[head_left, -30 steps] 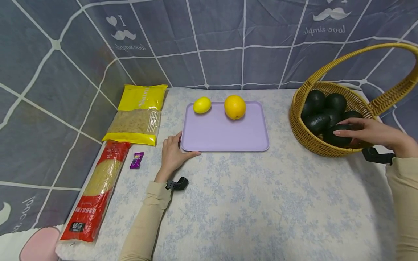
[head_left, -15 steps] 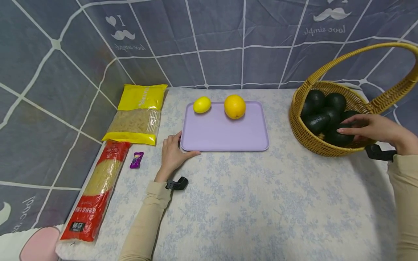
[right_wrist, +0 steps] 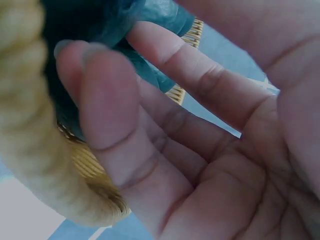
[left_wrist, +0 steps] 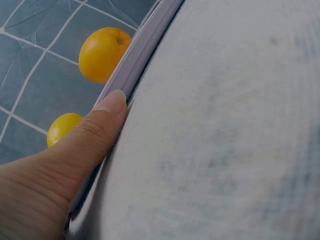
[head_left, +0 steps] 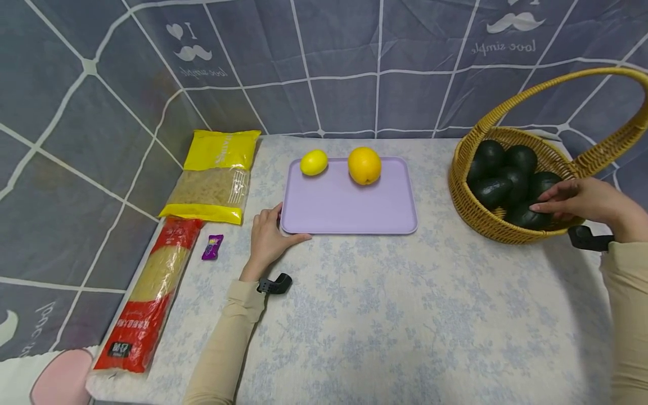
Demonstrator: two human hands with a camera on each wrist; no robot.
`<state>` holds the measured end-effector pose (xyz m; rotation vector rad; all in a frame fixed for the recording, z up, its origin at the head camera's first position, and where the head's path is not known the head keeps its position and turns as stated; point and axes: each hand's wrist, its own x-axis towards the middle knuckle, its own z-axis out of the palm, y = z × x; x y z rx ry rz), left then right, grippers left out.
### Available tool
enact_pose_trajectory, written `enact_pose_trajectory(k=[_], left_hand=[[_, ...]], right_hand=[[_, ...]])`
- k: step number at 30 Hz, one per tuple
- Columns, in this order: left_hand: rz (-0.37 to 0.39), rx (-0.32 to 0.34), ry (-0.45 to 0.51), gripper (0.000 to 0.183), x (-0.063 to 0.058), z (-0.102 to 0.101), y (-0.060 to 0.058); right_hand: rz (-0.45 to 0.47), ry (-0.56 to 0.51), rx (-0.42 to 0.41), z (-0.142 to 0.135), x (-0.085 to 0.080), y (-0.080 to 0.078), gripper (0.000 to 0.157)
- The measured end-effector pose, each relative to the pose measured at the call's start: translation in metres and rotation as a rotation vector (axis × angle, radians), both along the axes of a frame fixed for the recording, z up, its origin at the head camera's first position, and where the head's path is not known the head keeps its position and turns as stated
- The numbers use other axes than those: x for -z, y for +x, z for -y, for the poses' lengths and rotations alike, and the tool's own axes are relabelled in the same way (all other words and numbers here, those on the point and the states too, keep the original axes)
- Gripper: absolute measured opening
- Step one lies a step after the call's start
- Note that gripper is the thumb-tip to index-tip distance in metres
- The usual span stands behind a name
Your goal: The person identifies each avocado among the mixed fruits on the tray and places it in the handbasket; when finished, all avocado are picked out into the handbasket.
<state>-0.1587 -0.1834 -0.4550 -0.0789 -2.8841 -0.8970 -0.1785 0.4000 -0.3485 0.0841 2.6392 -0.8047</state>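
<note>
My left hand (head_left: 266, 239) spans the near left corner of a lilac tray (head_left: 349, 211); its straight thumb (left_wrist: 92, 132) lies along the front rim and its fingers rest by the left side. On the tray, toward the back, are a lemon (head_left: 314, 162) and an orange (head_left: 364, 166). At the right, my right hand (head_left: 589, 202) reaches into a wicker basket (head_left: 476, 216) that holds several dark avocados (head_left: 493, 192). Its thumb and fingers are relaxed, with the fingertips at the nearest avocado (head_left: 526, 216). In the right wrist view, the palm and bent fingers (right_wrist: 112, 100) hold nothing between them.
The basket's tall handle (head_left: 552, 81) arches over the avocados. Along the left edge lie a yellow food bag (head_left: 212, 177), a red noodle pack (head_left: 152, 292) and a small purple wrapped sweet (head_left: 212, 247). A grey checked curtain (head_left: 344, 56) stands behind the table.
The nearest avocado has shifted slightly right and lower in the basket, and my right hand has moved a little right with its fingers loosened from it. My left hand stays at the tray.
</note>
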Motion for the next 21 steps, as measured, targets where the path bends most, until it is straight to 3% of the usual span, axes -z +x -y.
enact_pose_trajectory(k=[9, 21], left_hand=[[0.005, -0.003, -0.005, 0.107, -0.0008, -0.0004, 0.0002], [0.012, -0.002, -0.002, 0.107, -0.0002, -0.0003, -0.0004]], right_hand=[[0.010, -0.004, -0.005, -0.0013, 0.0021, -0.0009, 0.069], [-0.009, 0.024, -0.018, 0.0019, -0.0006, 0.0051, 0.061]])
